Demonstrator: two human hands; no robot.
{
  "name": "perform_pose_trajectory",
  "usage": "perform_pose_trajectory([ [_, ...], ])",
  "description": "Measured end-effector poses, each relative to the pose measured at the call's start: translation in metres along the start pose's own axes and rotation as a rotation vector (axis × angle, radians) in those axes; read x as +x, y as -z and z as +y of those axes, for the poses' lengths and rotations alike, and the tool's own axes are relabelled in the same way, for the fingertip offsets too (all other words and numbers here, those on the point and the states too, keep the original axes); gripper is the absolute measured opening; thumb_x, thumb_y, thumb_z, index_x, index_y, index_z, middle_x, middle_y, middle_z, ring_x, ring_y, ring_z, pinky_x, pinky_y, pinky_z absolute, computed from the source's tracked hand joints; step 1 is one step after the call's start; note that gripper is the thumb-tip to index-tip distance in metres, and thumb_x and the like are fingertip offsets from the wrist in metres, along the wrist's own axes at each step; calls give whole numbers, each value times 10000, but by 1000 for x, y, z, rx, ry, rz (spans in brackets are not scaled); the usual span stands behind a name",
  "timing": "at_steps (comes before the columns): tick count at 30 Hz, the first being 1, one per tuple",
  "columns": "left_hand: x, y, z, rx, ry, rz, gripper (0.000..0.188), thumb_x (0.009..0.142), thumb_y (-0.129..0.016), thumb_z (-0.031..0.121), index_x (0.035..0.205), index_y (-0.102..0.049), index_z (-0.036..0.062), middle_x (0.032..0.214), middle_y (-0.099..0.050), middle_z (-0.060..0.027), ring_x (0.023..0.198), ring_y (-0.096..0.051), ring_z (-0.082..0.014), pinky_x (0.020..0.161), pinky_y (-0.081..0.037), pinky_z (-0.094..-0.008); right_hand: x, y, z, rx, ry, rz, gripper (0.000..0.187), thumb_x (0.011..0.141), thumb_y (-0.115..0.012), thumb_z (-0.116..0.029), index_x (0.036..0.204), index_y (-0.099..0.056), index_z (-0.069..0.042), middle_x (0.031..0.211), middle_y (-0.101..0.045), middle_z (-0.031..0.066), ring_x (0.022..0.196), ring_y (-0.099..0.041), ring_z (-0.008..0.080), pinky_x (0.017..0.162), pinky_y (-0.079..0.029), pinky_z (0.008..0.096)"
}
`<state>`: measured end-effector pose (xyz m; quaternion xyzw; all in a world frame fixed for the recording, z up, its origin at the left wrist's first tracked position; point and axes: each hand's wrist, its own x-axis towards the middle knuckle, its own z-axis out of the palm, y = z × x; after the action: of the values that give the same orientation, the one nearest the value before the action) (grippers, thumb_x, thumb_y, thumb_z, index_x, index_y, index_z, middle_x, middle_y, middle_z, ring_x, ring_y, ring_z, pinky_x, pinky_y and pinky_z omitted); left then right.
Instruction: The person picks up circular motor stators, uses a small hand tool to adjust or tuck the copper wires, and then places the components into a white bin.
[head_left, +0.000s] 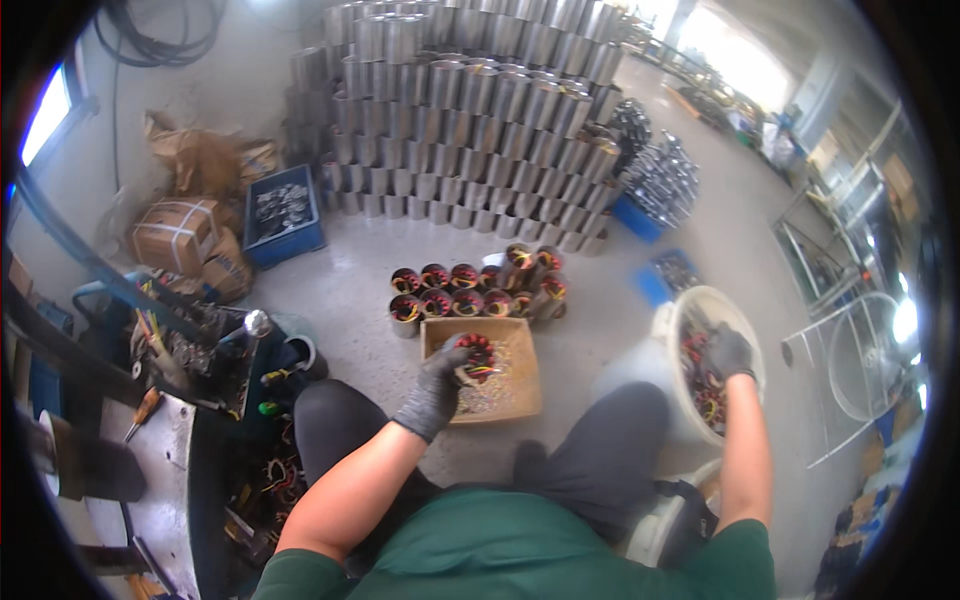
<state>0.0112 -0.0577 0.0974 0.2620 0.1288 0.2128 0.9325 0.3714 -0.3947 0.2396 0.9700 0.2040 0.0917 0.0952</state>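
My left hand (pixel 432 392), in a dark glove, is closed round a wound motor stator (pixel 478 352) with red coils and yellow leads. It holds the stator over a cardboard box (pixel 530 398), whose bottom is strewn with small light bits. To the right, my gloved right hand (pixel 730 352) reaches into a white plastic bucket (pixel 655 345) heaped with red-coiled stators (pixel 708 405). Its fingertips are lost among them, so its grip does not show. Beyond the box, several metal cylinders (pixel 404 312) stand in rows, with red coils and coloured wires inside.
Farther back rises a tall stack of bare metal cylinders (pixel 440 130). A blue bin of metal parts (pixel 283 215) sits at the left, near a taped carton (pixel 175 232). Beside my left knee is a metal bench (pixel 150 490) with a screwdriver (pixel 145 410). Blue crates (pixel 640 218) stand at the right.
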Motion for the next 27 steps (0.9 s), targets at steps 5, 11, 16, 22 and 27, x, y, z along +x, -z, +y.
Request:
perform_pose_trajectory([
  [5,-8,-4,7,29,8,-35,590,779,-684,254,1282,-516,-4,1152,-622,-88,1078,-586,-203,963,-451,-347,-14,18,-54,473,181,207,272,843,-615,-173,1088,-570,-64,857,-672,192,793,-664,340,703,-515,432],
  [11,-4,-15,-2,153,-10,-86,621,776,-675,286,1296,-509,-10,1183,-609,-104,1111,-576,-213,962,-453,-361,-92,39,-203,1163,482,-514,484,777,-693,-39,1230,-523,-62,1116,-616,80,952,-628,177,782,-512,290],
  [16,-6,2,-16,412,-48,-150,472,791,-612,267,1166,-599,-19,1072,-650,-103,998,-610,-210,892,-484,-343,-116,9,-285,1018,1034,-158,473,699,-753,-88,1129,-557,-50,994,-632,166,970,-627,327,855,-496,401],
  [22,-2,-17,-22,387,-33,-213,596,861,-603,430,1265,-535,-3,1110,-613,-94,1029,-604,-191,827,-527,-337,-115,30,-256,881,822,-49,350,720,-734,-103,1033,-579,-80,894,-663,124,835,-669,283,751,-532,365],
  [27,8,0,-24,370,-87,73,646,912,-588,361,1427,-345,56,1280,-523,-125,1098,-581,-209,778,-560,-370,-61,47,-129,934,601,-21,463,701,-769,-258,1086,-618,-51,944,-688,162,892,-685,290,803,-525,369],
])
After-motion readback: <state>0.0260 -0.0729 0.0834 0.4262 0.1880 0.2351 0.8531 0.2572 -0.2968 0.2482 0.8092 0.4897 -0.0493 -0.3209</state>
